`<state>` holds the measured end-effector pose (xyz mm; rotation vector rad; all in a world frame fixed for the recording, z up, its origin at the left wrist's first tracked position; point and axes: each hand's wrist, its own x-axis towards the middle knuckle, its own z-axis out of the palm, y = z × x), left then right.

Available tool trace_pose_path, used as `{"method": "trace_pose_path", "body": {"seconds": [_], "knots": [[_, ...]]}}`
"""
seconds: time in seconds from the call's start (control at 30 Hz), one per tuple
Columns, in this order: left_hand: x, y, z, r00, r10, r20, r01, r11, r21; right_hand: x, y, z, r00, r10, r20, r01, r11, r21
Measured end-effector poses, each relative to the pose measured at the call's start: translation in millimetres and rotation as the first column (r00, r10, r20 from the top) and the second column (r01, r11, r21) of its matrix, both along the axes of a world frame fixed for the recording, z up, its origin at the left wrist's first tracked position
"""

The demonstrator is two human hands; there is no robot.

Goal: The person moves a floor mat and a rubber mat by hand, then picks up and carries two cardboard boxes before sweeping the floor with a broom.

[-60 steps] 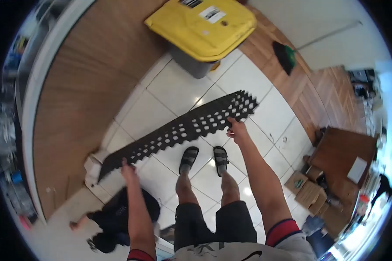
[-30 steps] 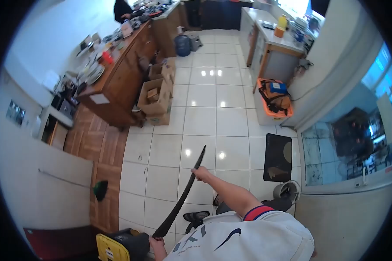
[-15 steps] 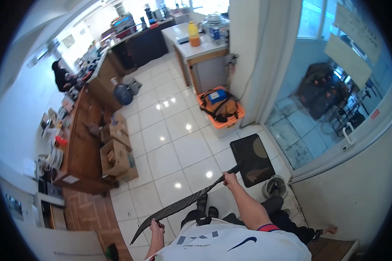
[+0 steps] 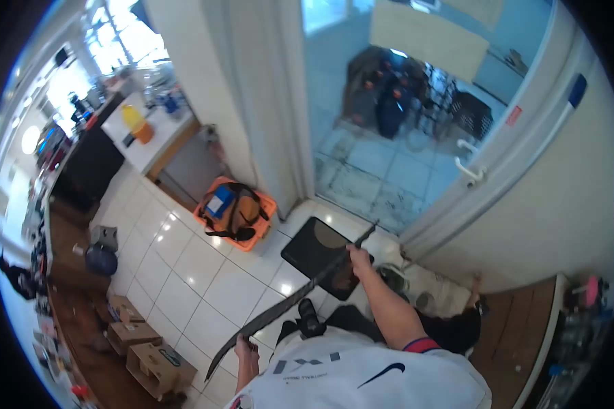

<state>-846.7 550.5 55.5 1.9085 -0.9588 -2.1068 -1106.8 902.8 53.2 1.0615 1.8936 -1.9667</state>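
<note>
I hold a long black perforated rubber mat [image 4: 286, 302] edge-on in front of me, off the floor. My right hand [image 4: 357, 258] grips its far end, over a dark doormat [image 4: 314, 251]. My left hand [image 4: 244, 349] grips the near end, low beside my white shirt. The mat sags slightly between the two hands.
An open glass door [image 4: 484, 163] and doorway lead to an outer tiled area ahead. An orange crate with a bag [image 4: 234, 211] stands left of the doormat. Cardboard boxes [image 4: 150, 365] and a blue water bottle [image 4: 101, 259] sit at the left. A person crouches at the right [image 4: 457, 320].
I have turned right, from facing the yellow bin to facing the glass door. Both hands kept hold of the mat, which now points at the doorway.
</note>
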Motion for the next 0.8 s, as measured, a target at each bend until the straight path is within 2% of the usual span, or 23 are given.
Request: {"method": "trace_pose_path", "body": {"seconds": [0.03,0.07,0.17,0.23,0.3,0.33,0.37,0.43,0.5,0.57,0.6,0.7,0.73,0.77,0.8], "knots": [[-21.8,2.7,-3.1,0.999,-0.040,0.025,0.041,0.999,-0.012,-14.2,12.2,-11.1,0.997,-0.075,-0.020,0.075,0.997,-0.011],[-43.7,3.4,-3.8,0.997,-0.082,-0.013,0.082,0.996,0.025,-29.9,28.3,-13.1,0.998,-0.062,0.014,0.063,0.991,-0.115],[-110.3,26.3,2.4,0.978,-0.209,0.018,0.208,0.977,0.041,-79.8,64.3,-0.2,0.980,-0.196,-0.040,0.190,0.975,-0.117],[-156.7,40.7,0.1,0.966,-0.258,0.027,0.257,0.965,0.046,-107.8,86.8,18.6,0.962,-0.272,0.008,0.272,0.958,-0.092],[-197.7,69.9,18.2,0.951,-0.298,-0.082,0.300,0.954,0.011,-128.0,112.1,18.7,0.841,-0.528,0.122,0.540,0.803,-0.252],[-217.2,86.6,30.3,0.957,-0.261,-0.128,0.269,0.962,0.053,-138.4,127.2,31.0,0.833,-0.518,0.195,0.552,0.801,-0.230],[-239.3,104.7,30.3,0.950,-0.279,-0.142,0.289,0.956,0.053,-154.8,148.8,25.5,0.825,-0.535,0.181,0.565,0.791,-0.234],[-270.4,125.5,34.2,0.976,-0.215,-0.013,0.215,0.970,0.113,-171.1,177.0,1.8,0.818,-0.521,0.243,0.571,0.783,-0.247],[-292.8,142.1,47.2,0.972,-0.233,-0.001,0.231,0.963,0.140,-178.3,201.7,-24.2,0.821,-0.493,0.288,0.563,0.783,-0.265],[-318.3,167.1,65.5,0.976,-0.217,0.020,0.211,0.962,0.172,-192.6,222.1,-36.7,0.823,-0.513,0.243,0.566,0.775,-0.282],[-324.4,169.1,62.5,0.977,-0.212,-0.026,0.213,0.957,0.199,-202.8,231.3,-41.5,0.824,-0.512,0.242,0.565,0.776,-0.281],[-342.0,167.6,53.8,0.968,-0.251,-0.022,0.250,0.942,0.224,-203.1,234.7,-44.5,0.841,-0.462,0.281,0.535,0.788,-0.306],[-349.4,173.9,64.3,0.974,-0.225,0.017,0.214,0.942,0.258,-202.3,241.7,-47.4,0.885,-0.346,0.311,0.431,0.860,-0.272],[-352.3,166.8,58.5,0.960,-0.269,-0.077,0.280,0.913,0.298,-202.2,247.6,-45.6,0.859,-0.393,0.329,0.460,0.874,-0.156],[-357.4,162.5,50.7,0.967,-0.251,-0.042,0.253,0.929,0.269,-196.0,256.7,-47.7,0.868,-0.484,0.111,0.467,0.871,0.148]]}}
